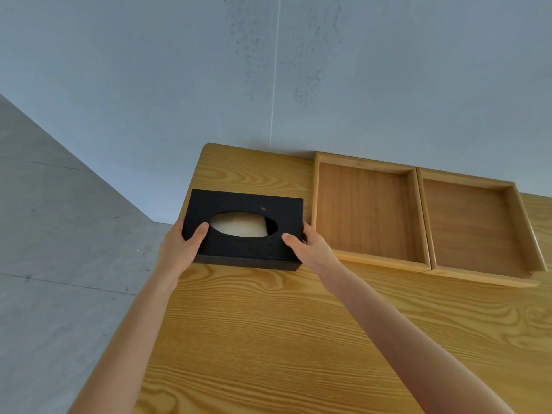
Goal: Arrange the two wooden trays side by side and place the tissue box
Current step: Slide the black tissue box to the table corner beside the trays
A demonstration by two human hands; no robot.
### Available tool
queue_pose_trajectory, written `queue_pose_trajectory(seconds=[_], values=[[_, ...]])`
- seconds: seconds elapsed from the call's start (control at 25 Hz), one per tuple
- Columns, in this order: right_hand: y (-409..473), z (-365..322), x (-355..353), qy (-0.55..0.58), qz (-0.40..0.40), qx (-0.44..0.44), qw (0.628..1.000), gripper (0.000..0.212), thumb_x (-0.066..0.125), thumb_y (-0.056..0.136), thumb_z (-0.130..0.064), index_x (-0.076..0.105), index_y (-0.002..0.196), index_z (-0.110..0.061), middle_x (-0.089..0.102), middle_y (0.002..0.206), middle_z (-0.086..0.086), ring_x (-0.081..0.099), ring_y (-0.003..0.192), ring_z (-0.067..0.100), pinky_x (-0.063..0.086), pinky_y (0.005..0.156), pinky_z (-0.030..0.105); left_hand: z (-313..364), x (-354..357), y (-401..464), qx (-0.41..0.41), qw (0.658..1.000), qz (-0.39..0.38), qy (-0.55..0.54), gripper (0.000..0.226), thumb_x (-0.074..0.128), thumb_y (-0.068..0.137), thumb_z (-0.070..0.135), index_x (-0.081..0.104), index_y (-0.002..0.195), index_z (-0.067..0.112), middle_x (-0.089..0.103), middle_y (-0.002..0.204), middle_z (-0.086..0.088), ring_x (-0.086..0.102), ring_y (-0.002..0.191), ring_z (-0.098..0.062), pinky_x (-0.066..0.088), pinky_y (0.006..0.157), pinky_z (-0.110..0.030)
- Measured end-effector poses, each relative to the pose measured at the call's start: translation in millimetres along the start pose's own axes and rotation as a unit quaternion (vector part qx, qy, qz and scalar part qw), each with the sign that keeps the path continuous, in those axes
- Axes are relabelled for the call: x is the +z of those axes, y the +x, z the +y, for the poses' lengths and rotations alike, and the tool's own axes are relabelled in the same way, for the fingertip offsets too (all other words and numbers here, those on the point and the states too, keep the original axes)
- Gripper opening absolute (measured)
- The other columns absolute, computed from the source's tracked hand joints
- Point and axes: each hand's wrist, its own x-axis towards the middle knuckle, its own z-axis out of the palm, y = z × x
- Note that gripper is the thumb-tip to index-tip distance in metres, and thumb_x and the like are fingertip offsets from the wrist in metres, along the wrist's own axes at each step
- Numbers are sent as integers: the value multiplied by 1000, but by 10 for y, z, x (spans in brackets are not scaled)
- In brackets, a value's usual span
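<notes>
A black tissue box [243,204] with an oval opening showing white tissue sits near the left edge of the wooden table. My left hand [182,248] grips its left end and my right hand [307,249] grips its right end, thumbs on top. Two empty wooden trays stand side by side and touching at the back right: the left tray [368,262] right next to the box, the right tray [478,277] beyond it.
The wooden table [283,339] ends at its left edge close to the box, with grey floor [59,234] below. A grey wall [268,70] runs behind the table and trays.
</notes>
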Motion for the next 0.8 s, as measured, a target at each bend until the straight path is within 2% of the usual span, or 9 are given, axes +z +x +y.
queue_pose_trajectory(seconds=[0.12,0.2,0.32,0.44,0.52,0.6,0.68,0.8], values=[[-17,59,16,-52,13,-35,998,58,47,93,-34,20,143,-22,43,143,3,41,129,22,38,104,34,60,36,-69,54,994,36,86,57,47,92,31,28,142,12,41,145,-12,38,133,-31,34,110,-46],[-79,86,49,-122,39,-98,987,67,48,92,-33,9,145,-21,28,152,5,28,138,22,30,113,39,87,66,-172,106,976,58,179,65,47,93,28,14,146,11,22,154,-14,21,142,-31,24,115,-46],[-192,130,117,-294,100,-237,921,77,52,90,-33,0,145,-18,6,157,6,5,145,21,12,118,38,27,149,-324,195,928,46,314,74,43,90,43,4,147,17,-1,158,-11,-6,145,-29,3,118,-46],[-161,244,197,-409,111,-298,855,82,58,85,-38,7,145,-15,5,157,10,-3,144,23,2,116,40,-87,237,-380,229,882,17,413,94,17,72,75,3,146,20,-4,158,-10,-11,144,-31,-8,113,-47],[-103,334,246,-455,120,-308,827,84,64,80,-40,17,143,-11,15,155,14,6,143,28,11,115,47,-173,286,-352,238,860,20,451,108,-1,63,85,11,146,17,4,157,-15,-4,143,-36,-2,111,-53],[-41,384,260,-501,141,-306,797,89,71,72,-43,25,141,-9,27,151,17,16,139,31,21,110,51,-218,321,-313,234,847,31,476,101,-4,72,79,25,142,13,23,152,-21,15,139,-43,15,107,-62],[30,392,238,-520,149,-312,781,93,73,69,-44,24,141,-11,27,151,16,12,138,28,17,108,49,-197,345,-276,214,845,32,488,90,0,79,73,30,138,12,36,146,-24,30,134,-46,28,101,-64],[144,330,194,-512,156,-323,781,86,69,75,-40,22,142,-13,24,153,14,12,140,27,13,109,48,-154,375,-177,215,845,49,486,86,1,80,72,30,137,14,39,145,-23,34,132,-47,32,99,-64]])
